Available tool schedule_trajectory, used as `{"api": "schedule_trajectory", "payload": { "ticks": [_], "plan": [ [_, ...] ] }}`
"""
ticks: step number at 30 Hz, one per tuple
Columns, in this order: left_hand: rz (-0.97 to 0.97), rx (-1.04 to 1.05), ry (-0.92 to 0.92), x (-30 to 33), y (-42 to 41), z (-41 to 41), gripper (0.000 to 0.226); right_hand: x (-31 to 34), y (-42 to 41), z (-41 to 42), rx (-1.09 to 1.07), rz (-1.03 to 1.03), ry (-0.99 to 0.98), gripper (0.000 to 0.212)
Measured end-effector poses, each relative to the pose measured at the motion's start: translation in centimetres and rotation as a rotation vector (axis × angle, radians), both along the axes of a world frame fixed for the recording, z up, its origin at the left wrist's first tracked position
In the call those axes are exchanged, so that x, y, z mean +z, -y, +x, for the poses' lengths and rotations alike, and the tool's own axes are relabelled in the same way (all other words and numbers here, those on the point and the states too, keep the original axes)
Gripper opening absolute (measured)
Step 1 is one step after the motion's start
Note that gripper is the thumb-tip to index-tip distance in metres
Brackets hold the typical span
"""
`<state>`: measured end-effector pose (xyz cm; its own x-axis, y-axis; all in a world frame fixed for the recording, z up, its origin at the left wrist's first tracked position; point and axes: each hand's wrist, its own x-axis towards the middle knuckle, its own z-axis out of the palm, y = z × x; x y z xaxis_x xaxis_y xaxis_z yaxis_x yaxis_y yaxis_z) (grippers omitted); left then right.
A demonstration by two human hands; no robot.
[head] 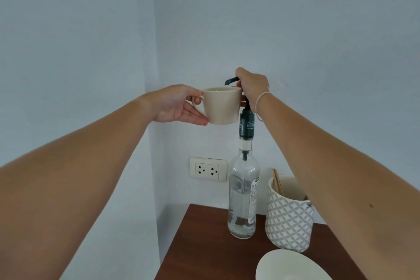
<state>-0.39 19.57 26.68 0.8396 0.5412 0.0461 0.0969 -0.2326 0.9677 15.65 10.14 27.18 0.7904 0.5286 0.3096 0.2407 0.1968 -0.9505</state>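
Here the mug (221, 107) is held by its handle in the left hand (175, 107) under the pump (230, 80), gripped by the right hand (252, 86), atop the bottle (243, 188) at the surface's (204, 245) back edge; a downward press seems due.

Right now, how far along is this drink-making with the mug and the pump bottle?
Done: the left hand has the mug raised to the spout. In hand: the right hand grips the pump atop the bottle standing on the table. Left: probably pumping and setting the mug down; the mug's contents cannot be seen.
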Motion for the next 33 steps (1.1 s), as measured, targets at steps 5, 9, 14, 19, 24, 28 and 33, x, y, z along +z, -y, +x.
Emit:
{"api": "schedule_trajectory", "payload": {
  "ticks": [5, 9, 14, 19, 24, 28, 33],
  "plan": [
    [0.011, 0.008, 0.0, 0.4, -0.3, -0.1, 0.031, -0.1, -0.4, -0.1, -0.043, 0.043, 0.007, 0.011],
    [0.021, 0.012, -0.002, 0.5, -0.2, -0.1, 0.031, -0.1, -0.4, -0.3, -0.081, 0.061, 0.016, 0.011],
    [0.012, 0.011, -0.002, 0.4, -0.3, -0.2, 0.032, -0.2, -0.4, -0.4, -0.082, 0.066, 0.021, 0.01],
    [0.007, 0.013, 0.0, 0.2, -0.4, -0.3, 0.032, -0.3, -0.3, -0.5, -0.086, 0.051, 0.026, 0.01],
    [0.0, 0.012, 0.001, 0.0, -0.4, -0.4, 0.031, -0.3, -0.3, -0.6, -0.084, 0.022, 0.047, 0.015],
    [0.0, 0.014, 0.006, -0.1, -0.4, -0.6, 0.032, -0.4, -0.1, -0.8, -0.089, -0.016, 0.087, 0.015],
    [-0.011, 0.013, 0.017, -0.6, -0.3, -0.6, 0.032, -0.6, -0.2, -0.4, -0.071, 0.005, 0.079, 0.017]
  ]
}}
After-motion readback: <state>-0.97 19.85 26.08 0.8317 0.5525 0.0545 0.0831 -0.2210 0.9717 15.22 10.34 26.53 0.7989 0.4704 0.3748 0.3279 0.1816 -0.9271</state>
